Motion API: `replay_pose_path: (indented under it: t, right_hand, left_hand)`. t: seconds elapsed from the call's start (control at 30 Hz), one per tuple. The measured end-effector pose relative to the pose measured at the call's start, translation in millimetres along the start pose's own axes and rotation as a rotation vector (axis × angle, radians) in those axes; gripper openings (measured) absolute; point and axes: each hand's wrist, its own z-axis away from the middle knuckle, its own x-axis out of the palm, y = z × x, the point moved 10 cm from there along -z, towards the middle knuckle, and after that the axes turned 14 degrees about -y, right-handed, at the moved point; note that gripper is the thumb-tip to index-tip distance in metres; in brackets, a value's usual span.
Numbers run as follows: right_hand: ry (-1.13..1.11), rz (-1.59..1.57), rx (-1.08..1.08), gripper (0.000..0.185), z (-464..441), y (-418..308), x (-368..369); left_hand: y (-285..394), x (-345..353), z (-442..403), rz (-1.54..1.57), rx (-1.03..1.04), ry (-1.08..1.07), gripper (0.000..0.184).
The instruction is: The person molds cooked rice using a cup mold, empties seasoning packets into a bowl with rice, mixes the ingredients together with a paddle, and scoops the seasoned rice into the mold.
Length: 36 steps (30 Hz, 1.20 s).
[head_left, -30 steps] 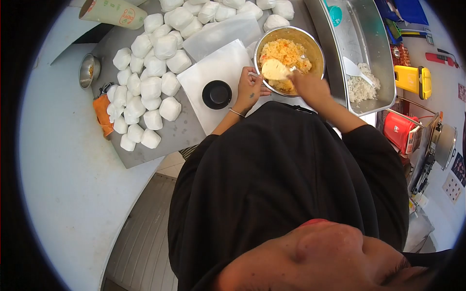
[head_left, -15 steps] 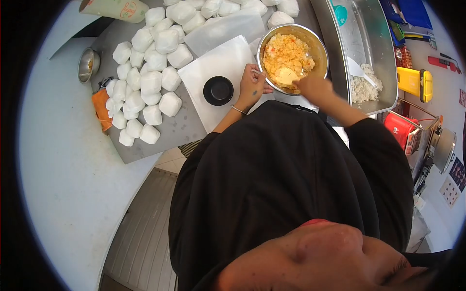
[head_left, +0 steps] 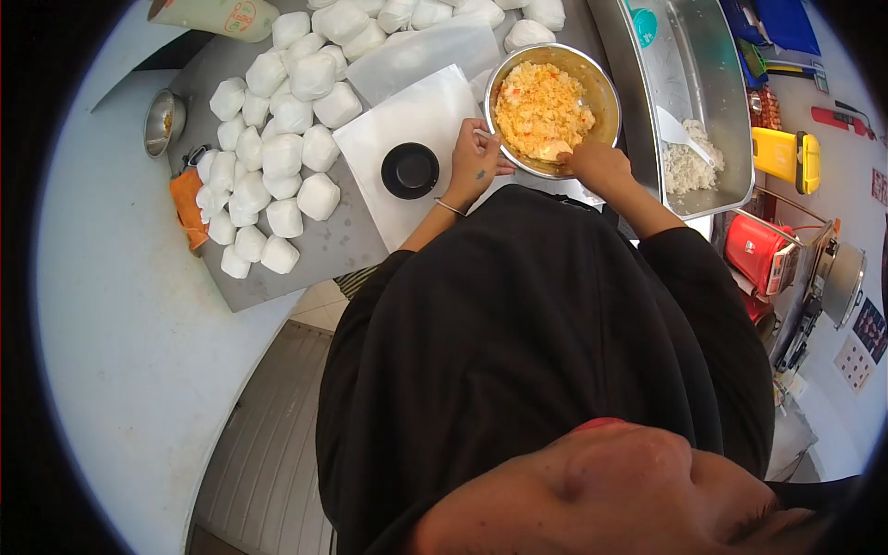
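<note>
A steel bowl [head_left: 610, 102] holds orange-coloured rice [head_left: 540, 106] with small red bits. My left hand [head_left: 476, 162] is at the bowl's left side, its fingers closed on the rim. My right hand [head_left: 599, 168] grips a pale spatula [head_left: 552, 150], whose blade is down in the rice at the near side of the bowl. Left of my left hand, a small black bowl [head_left: 410, 171] stands on white paper sheets [head_left: 370, 139].
Several white wrapped bundles [head_left: 282, 155] cover the left of the metal table [head_left: 347, 231]. A deep steel tray [head_left: 740, 120] with white rice and a white paddle stands right. A small metal bowl [head_left: 165, 123] and orange cloth [head_left: 188, 208] lie far left.
The spatula has moved down from above the rice into it, near the rim close to me. My right hand has lowered slightly with it. My left hand stays at the bowl.
</note>
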Motion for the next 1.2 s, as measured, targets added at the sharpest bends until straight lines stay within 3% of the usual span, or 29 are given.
replay_pose_path:
  t: [0.1, 0.13, 0.23, 0.33, 0.43, 0.53, 0.67, 0.87, 1.07, 1.2]
  right_hand:
    - [0.024, 0.2, -0.057, 0.046, 13.9, -9.7, -38.0]
    - [-0.028, 0.25, -0.084, 0.031, 21.1, -6.9, -48.5]
    - [0.033, 0.353, -0.004, 0.024, 31.2, 13.2, -81.9]
    - [0.202, 0.238, 0.036, 0.024, 18.0, 28.7, -104.9]
    - [0.187, 0.153, 0.089, 0.025, -26.7, 42.4, -94.9]
    - [0.249, 0.057, -0.16, 0.025, -52.2, 24.9, -112.7]
    - [0.281, 0.303, -0.246, 0.023, -43.0, -17.0, -144.5]
    - [0.366, 0.593, -0.608, 0.033, -37.1, -63.0, -123.2]
    - [0.317, 0.423, -0.532, 0.06, 12.6, -41.1, -49.4]
    - [0.35, 0.306, -0.497, 0.065, 38.8, -12.5, -22.3]
  left_hand:
    - [4.9, -0.6, 0.5, -0.032, 0.005, -0.008, 0.035]
    - [6.5, -0.3, 2.8, -0.043, 0.004, -0.009, 0.039]
    - [11.0, 1.7, 4.4, -0.056, 0.012, -0.014, 0.051]
    - [10.5, 2.0, 2.3, -0.078, 0.051, -0.043, 0.06]
    - [12.2, 0.4, 3.1, -0.079, 0.062, -0.001, 0.061]
    - [10.8, 0.8, 2.7, -0.022, 0.039, -0.021, 0.065]
    - [2.7, 1.2, -1.1, 0.009, 0.026, -0.055, 0.067]
    - [8.7, 1.4, 1.7, 0.0, 0.013, -0.027, 0.066]
    - [8.2, 1.0, 0.1, -0.074, 0.042, -0.027, 0.063]
    - [9.8, 0.8, 1.8, -0.062, 0.057, 0.006, 0.061]
